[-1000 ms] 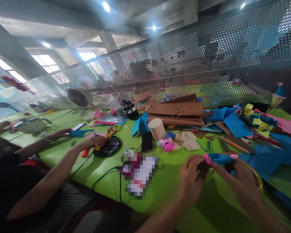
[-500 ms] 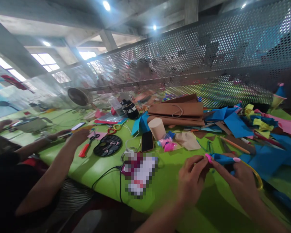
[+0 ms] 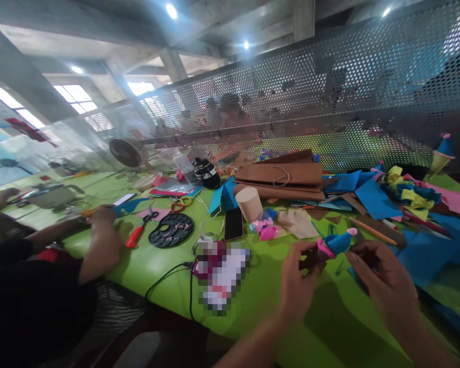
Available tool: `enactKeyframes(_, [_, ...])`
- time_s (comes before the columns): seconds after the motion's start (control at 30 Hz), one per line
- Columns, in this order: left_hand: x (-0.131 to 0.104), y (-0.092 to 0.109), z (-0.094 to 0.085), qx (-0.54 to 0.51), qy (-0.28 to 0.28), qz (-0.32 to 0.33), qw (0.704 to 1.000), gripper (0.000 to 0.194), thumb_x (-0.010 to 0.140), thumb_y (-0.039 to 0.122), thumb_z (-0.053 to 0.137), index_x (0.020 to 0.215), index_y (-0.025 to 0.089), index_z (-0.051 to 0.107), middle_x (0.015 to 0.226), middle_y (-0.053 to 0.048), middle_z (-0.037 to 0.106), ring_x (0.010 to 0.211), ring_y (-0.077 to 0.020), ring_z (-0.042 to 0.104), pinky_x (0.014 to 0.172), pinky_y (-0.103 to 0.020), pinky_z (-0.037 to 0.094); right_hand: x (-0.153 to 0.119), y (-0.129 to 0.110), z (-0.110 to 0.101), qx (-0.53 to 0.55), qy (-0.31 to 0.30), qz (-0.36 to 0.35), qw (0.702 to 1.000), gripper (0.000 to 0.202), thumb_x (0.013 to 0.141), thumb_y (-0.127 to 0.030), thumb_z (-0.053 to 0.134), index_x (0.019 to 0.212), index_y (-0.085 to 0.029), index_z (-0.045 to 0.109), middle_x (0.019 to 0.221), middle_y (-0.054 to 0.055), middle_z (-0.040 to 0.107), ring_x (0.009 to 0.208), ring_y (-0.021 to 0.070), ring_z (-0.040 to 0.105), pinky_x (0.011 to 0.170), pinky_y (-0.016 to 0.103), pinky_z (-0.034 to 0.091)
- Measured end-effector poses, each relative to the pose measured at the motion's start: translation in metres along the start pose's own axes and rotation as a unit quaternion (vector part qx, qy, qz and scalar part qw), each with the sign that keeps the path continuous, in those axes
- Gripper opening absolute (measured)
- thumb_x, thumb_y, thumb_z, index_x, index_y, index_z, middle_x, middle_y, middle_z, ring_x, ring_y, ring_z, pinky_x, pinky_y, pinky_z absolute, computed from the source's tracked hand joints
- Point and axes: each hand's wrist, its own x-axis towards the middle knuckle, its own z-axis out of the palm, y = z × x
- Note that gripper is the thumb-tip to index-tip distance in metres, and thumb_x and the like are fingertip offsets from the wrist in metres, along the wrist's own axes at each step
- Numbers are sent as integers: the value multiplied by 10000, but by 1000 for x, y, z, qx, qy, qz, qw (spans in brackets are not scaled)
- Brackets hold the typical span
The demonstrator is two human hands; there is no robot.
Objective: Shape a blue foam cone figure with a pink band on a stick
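Note:
A small blue cone hat (image 3: 338, 242) with a pink brim and a pale pink ball at its tip is tilted over to the right. My left hand (image 3: 301, 278) pinches it at the brim end. Close by on the right, my right hand (image 3: 387, 276) has its fingers curled in, thumb near the index finger. Whatever lies inside those fingers is hidden, apart from a small blue bit showing underneath. Farther back at the right stands a cone-shaped piece (image 3: 442, 151) topped with a similar blue hat and pink ball.
Blue sheets (image 3: 425, 253), an orange pencil (image 3: 371, 230) and brown folded sheets (image 3: 279, 179) lie beyond my hands. A cream cylinder (image 3: 249, 203), a dark phone (image 3: 233, 224) and a black palette tray (image 3: 171, 230) are leftward. A co-worker's arm (image 3: 103, 245) rests at left.
My right hand has drawn away from the hat, which now tilts upward in my left hand. A yellow loop by my right hand is out of sight. The co-worker's arm has pulled back.

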Motion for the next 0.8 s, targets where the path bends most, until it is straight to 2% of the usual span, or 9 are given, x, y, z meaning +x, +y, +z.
enactKeyframes(0.1, [-2, -3, 2, -5, 16, -6, 1000, 371, 812, 7, 696, 1112, 221, 661, 1073, -46, 707, 978, -191, 722, 799, -275, 580, -3, 0, 1, -30, -6, -46, 998, 237, 965, -502, 689, 914, -272, 705, 805, 6, 669, 629, 168, 585, 569, 299, 482])
enactKeyframes(0.2, [-5, -6, 4, -14, 29, 25, 999, 361, 812, 4, 690, 1091, 229, 646, 1108, -42, 683, 975, -179, 725, 826, -291, 608, -4, -1, 5, -54, -7, -93, 994, 203, 977, -479, 693, 968, -281, 738, 874, 14, 698, 640, 165, 601, 594, 306, 487])
enactKeyframes(0.3, [-7, -7, 5, -18, 32, 74, 997, 414, 796, -32, 667, 1098, 251, 653, 1162, -41, 665, 1047, -181, 705, 863, -300, 624, -4, -1, 8, -59, -6, -117, 991, 203, 970, -477, 712, 939, -277, 733, 834, 1, 702, 590, 154, 584, 567, 301, 474])
enactKeyframes(0.4, [-8, -4, 5, -24, 24, 80, 996, 433, 785, -47, 662, 1094, 257, 666, 1171, -43, 664, 1075, -186, 694, 873, -302, 623, -4, 0, 10, -57, -8, -122, 991, 221, 983, -464, 699, 876, -271, 713, 773, -7, 682, 554, 150, 561, 541, 300, 460])
enactKeyframes(0.47, [-6, -1, 5, -38, 18, 44, 998, 378, 794, -17, 691, 1070, 241, 672, 1163, -51, 672, 1064, -192, 696, 884, -310, 611, -5, 1, 9, -58, -8, -128, 990, 204, 992, -440, 691, 879, -272, 716, 798, 2, 698, 593, 161, 592, 571, 305, 476])
enactKeyframes(0.57, [2, 5, 1, -95, 9, -75, 993, 211, 859, 174, 778, 1044, 204, 680, 1050, -59, 703, 951, -180, 691, 801, -277, 578, -7, 4, 4, -63, -12, -129, 990, 137, 1002, -416, 683, 1017, -295, 747, 894, 12, 730, 665, 172, 621, 631, 314, 491])
enactKeyframes(0.6, [5, 6, -1, -129, 1, -124, 984, 227, 875, 277, 799, 1051, 192, 682, 1015, -61, 709, 906, -176, 686, 752, -266, 563, -7, 4, 1, -61, -8, -118, 991, 144, 1006, -416, 677, 1065, -303, 745, 897, 10, 725, 663, 170, 610, 632, 314, 486])
enactKeyframes(0.7, [13, 6, -7, -257, -22, -235, 937, 493, 814, 539, 852, 1092, 170, 678, 991, -68, 721, 780, -161, 667, 623, -253, 512, -4, 5, -5, -47, 19, -77, 996, 162, 1005, -441, 671, 1074, -307, 732, 825, -1, 684, 631, 168, 572, 592, 310, 455])
enactKeyframes(0.8, [16, 5, -8, -333, -40, -286, 898, 590, 735, 599, 898, 1054, 158, 670, 950, -55, 724, 639, -104, 600, 560, -227, 439, 0, 4, -7, -33, 21, -62, 997, 165, 1000, -455, 671, 1017, -301, 727, 822, 8, 683, 692, 186, 607, 614, 311, 466])
